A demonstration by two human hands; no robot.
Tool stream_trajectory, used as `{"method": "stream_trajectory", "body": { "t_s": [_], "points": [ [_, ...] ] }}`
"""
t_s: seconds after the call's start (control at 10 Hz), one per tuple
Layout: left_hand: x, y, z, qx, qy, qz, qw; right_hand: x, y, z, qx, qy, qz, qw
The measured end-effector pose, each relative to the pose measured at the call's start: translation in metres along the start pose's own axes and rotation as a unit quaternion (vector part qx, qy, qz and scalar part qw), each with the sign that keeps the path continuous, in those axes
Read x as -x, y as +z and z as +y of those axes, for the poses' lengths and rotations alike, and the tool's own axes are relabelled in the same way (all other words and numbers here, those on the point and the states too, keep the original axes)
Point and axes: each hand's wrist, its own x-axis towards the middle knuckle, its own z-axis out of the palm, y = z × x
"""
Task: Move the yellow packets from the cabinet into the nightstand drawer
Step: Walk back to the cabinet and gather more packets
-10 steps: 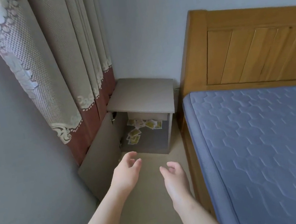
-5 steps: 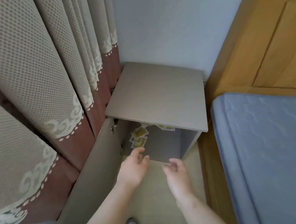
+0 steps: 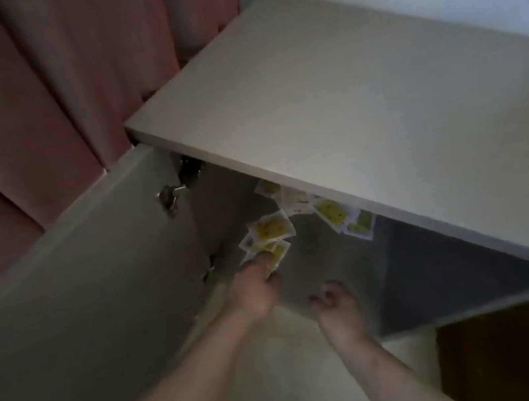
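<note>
dim bedroom corner, a reddish curtain (image 3: 29,81) beside the cabinet (image 3: 342,90), its door (image 3: 81,298) swung wide. the yellow packets (image 3: 271,228) lie scattered on the cabinet floor. the left hand (image 3: 256,291) reaches in, straight fingers touching the nearest packets. the right hand (image 3: 332,297) hovers loosely curled, empty. the pickup is only starting, i judge: next, pinch several together. no drawer shows.

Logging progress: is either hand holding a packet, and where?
Right hand holds nothing. Left hand touches the front edge of the nearest yellow packets; grip cannot be told.
</note>
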Motion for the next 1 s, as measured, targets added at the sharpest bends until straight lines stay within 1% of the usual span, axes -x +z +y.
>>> {"method": "stream_trajectory", "body": {
  "t_s": [0.1, 0.2, 0.3, 0.4, 0.5, 0.6, 0.7, 0.8, 0.9, 1.0],
  "points": [
    [-0.061, 0.043, -0.039, -0.051, 0.02, 0.009, 0.998, -0.074, 0.031, 0.032, 0.032, -0.019, 0.004, 0.999],
    [-0.119, 0.082, -0.078, -0.076, 0.052, 0.028, 0.995, -0.138, 0.061, 0.058, 0.061, -0.042, 0.007, 0.997],
    [-0.165, 0.104, -0.103, -0.091, 0.069, 0.048, 0.992, -0.187, 0.077, 0.07, 0.083, -0.062, 0.008, 0.995],
    [-0.201, 0.115, -0.12, -0.149, 0.089, 0.071, 0.982, -0.229, 0.087, 0.076, 0.123, -0.088, 0.024, 0.988],
    [-0.227, 0.125, -0.129, -0.179, 0.092, 0.045, 0.979, -0.263, 0.089, 0.085, 0.137, -0.097, 0.041, 0.985],
    [-0.241, 0.138, -0.138, -0.217, 0.069, 0.017, 0.974, -0.291, 0.076, 0.095, 0.211, -0.129, 0.085, 0.965],
    [-0.246, 0.147, -0.146, -0.256, 0.08, 0.043, 0.962, -0.317, 0.054, 0.084, 0.281, -0.131, 0.133, 0.941],
    [-0.25, 0.148, -0.153, -0.272, 0.096, 0.055, 0.956, -0.345, 0.03, 0.074, 0.323, -0.088, 0.137, 0.932],
    [-0.252, 0.148, -0.156, -0.281, 0.106, 0.051, 0.952, -0.379, 0.012, 0.069, 0.348, -0.091, 0.106, 0.927],
    [-0.253, 0.149, -0.155, -0.28, 0.104, 0.041, 0.953, -0.381, 0.012, 0.069, 0.374, -0.084, 0.065, 0.921]
  ]
}}
